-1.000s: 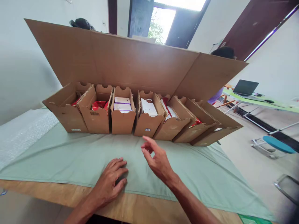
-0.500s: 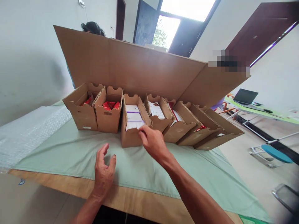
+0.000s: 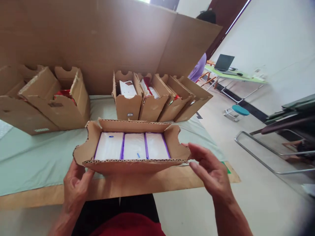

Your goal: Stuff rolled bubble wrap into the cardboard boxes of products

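Note:
A cardboard box (image 3: 137, 166) with cut-out end walls lies crosswise before me near the table's front edge. Inside it, three white packs (image 3: 134, 146) with purple edges sit side by side. My left hand (image 3: 76, 183) holds the left end, thumb on the near side and the other fingers hidden beyond the end wall. At the right end, my right hand (image 3: 209, 170) has its thumb and fingers around the near corner, the fingertips at the cardboard.
Behind stand several cardboard boxes (image 3: 128, 106) holding red or white items, backed by a tall cardboard panel (image 3: 123, 36). Green cloth (image 3: 44, 160) covers the table. To the right are a desk with a laptop (image 3: 223, 63), a blue stool (image 3: 240, 110) and a metal-framed chair (image 3: 256, 160).
The box with the white packs has come out of the row towards me and turned crosswise. My hands have moved to its two ends, and the view has shifted downwards.

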`<state>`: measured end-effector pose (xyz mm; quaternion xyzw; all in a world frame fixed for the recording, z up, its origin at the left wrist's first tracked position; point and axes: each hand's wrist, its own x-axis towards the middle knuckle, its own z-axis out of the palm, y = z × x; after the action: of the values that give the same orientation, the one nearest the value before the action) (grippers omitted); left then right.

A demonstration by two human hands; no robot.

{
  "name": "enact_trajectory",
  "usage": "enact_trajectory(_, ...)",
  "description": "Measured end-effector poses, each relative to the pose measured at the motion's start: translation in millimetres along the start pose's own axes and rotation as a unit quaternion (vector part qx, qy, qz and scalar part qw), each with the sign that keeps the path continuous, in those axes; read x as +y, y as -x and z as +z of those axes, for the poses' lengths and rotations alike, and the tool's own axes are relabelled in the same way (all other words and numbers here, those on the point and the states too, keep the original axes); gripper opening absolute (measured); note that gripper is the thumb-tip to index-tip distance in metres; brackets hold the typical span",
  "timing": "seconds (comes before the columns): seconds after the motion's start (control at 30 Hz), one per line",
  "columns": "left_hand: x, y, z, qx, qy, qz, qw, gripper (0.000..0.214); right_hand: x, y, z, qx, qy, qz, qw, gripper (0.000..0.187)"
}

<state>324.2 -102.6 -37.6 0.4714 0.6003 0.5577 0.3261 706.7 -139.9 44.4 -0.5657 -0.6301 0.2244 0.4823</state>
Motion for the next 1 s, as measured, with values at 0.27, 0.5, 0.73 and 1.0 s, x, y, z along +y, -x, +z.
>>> enact_trajectory(0.27, -6.3, 36.6, -4.0, -0.118, -0.006, -0.02, 0.993, 0.063, 17.3, 16.6, 63.0, -0.076, 0.025, 0.019, 0.997, 0.058)
enact_trajectory(0.5, 15.6, 15.1, 48.6, -0.204, -0.017, 0.086, 0.975, 0.075, 35.7, -12.5, 51.2, 0.005, 0.053, 0.009, 0.999, 0.036)
enact_trajectory(0.73, 38.5, -43.1, 128.7, -0.272, 0.048, 0.092, 0.957, 0.082, 79.2, -57.2, 30.8, 0.051, 0.047, 0.062, 0.996, 0.046)
enact_trajectory(1.0, -10.4, -32.9, 129.6, -0.271, -0.008, 0.07, 0.96, 0.077, 107.1, -51.7, 50.8, 0.035, 0.127, 0.122, 0.984, 0.041)
